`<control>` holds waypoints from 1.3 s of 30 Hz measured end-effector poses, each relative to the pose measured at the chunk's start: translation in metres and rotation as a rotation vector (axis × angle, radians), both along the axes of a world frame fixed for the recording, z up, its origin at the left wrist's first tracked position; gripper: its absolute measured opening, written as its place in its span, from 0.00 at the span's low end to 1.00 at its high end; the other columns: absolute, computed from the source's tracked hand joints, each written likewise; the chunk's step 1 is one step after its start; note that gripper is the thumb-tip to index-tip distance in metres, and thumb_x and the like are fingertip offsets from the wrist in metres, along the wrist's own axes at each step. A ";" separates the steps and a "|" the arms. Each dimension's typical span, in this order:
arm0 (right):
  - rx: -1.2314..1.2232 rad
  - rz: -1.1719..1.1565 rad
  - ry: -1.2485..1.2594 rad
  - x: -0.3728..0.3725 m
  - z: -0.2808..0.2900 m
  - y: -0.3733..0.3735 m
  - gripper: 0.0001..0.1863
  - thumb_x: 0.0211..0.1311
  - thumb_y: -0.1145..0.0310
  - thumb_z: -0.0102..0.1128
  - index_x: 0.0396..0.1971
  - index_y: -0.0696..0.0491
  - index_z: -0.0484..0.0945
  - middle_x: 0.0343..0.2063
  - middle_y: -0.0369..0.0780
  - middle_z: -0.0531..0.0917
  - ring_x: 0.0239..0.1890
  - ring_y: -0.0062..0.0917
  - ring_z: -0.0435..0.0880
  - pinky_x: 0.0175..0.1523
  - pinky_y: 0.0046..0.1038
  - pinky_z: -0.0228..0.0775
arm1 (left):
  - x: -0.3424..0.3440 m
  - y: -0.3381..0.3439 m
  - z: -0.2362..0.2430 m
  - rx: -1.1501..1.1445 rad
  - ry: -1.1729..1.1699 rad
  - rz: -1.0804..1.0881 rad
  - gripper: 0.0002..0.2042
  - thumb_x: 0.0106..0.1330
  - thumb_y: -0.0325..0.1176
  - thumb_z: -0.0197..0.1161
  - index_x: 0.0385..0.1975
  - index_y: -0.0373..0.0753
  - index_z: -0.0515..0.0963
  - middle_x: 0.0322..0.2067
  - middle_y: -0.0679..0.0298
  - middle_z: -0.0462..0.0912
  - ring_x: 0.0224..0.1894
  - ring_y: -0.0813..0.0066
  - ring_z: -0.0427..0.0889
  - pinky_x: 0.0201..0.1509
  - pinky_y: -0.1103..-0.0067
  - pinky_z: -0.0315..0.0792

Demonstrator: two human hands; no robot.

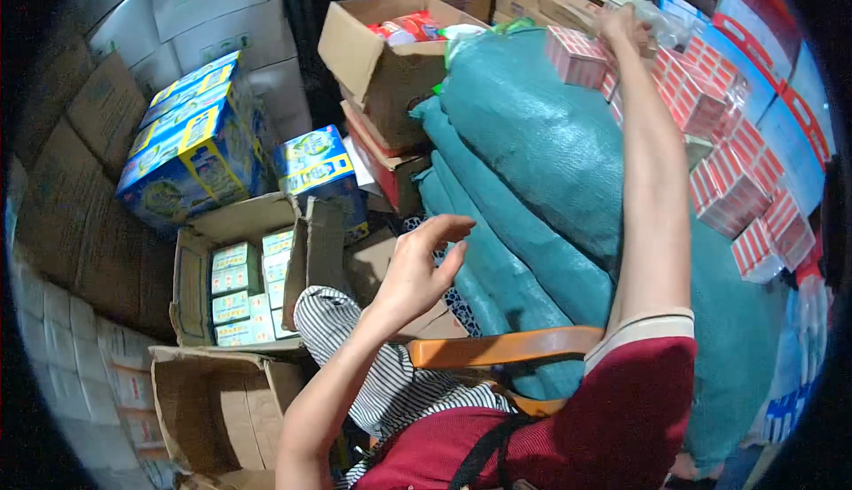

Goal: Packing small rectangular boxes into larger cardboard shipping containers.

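Observation:
My right hand (623, 27) reaches far up to the top of a stack of small red-and-white boxes (710, 104) wrapped in clear plastic, and its fingers close on the clear plastic wrap (661, 21) there. One red-and-white box (577, 57) sits just left of that hand, on a big teal sack (550, 153). My left hand (419, 264) hovers in the air with fingers spread and holds nothing, above an open brown carton (257, 224) of small green-and-white packs (235, 281).
Blue-and-yellow boxes (191, 139) lie stacked at the left against brown cartons. An open carton (382, 55) with red-and-white items stands at the top middle. An empty open carton (217, 410) lies at the lower left. An orange chair back (506, 346) and striped cloth (390, 375) sit close in front.

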State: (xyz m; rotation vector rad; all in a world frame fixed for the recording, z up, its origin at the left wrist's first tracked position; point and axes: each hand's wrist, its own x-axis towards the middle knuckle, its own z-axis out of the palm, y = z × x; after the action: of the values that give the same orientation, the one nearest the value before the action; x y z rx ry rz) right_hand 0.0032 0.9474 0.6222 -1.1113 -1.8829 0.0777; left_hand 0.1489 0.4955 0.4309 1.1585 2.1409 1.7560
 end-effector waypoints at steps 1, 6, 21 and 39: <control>0.030 0.013 0.035 -0.002 0.005 0.000 0.29 0.48 0.46 0.53 0.44 0.53 0.75 0.42 0.47 0.78 0.44 0.39 0.78 0.50 0.40 0.67 | 0.001 -0.003 0.005 0.008 0.016 -0.008 0.14 0.59 0.25 0.55 0.45 0.32 0.71 0.38 0.55 0.80 0.43 0.71 0.79 0.48 0.78 0.71; 0.159 0.806 0.079 0.015 0.031 -0.103 0.28 0.50 0.50 0.58 0.46 0.56 0.72 0.30 0.42 0.80 0.32 0.28 0.80 0.38 0.30 0.72 | 0.001 -0.032 0.015 0.143 -0.017 0.101 0.12 0.60 0.26 0.54 0.43 0.33 0.73 0.37 0.57 0.80 0.41 0.72 0.80 0.45 0.79 0.72; -0.572 2.406 -0.416 0.160 -0.105 -0.553 0.36 0.49 0.62 0.58 0.59 0.55 0.58 0.48 0.43 0.70 0.51 0.26 0.70 0.57 0.28 0.59 | 0.107 -0.309 0.008 0.993 -0.661 0.061 0.36 0.59 0.61 0.49 0.60 0.42 0.57 0.57 0.54 0.65 0.56 0.58 0.67 0.56 0.54 0.63; -0.120 2.522 -0.113 0.244 -0.309 -0.713 0.51 0.38 0.73 0.69 0.62 0.56 0.45 0.53 0.49 0.61 0.58 0.40 0.62 0.61 0.36 0.56 | 0.207 -0.437 -0.107 1.016 -0.619 0.858 0.24 0.52 0.36 0.63 0.52 0.45 0.69 0.33 0.73 0.72 0.33 0.82 0.71 0.47 0.70 0.71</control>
State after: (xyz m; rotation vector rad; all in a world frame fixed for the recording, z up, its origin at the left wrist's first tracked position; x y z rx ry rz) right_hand 0.2477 0.2343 0.3136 1.7255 -2.0597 1.4009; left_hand 0.3561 0.0585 0.3242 -0.4370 1.3580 3.1422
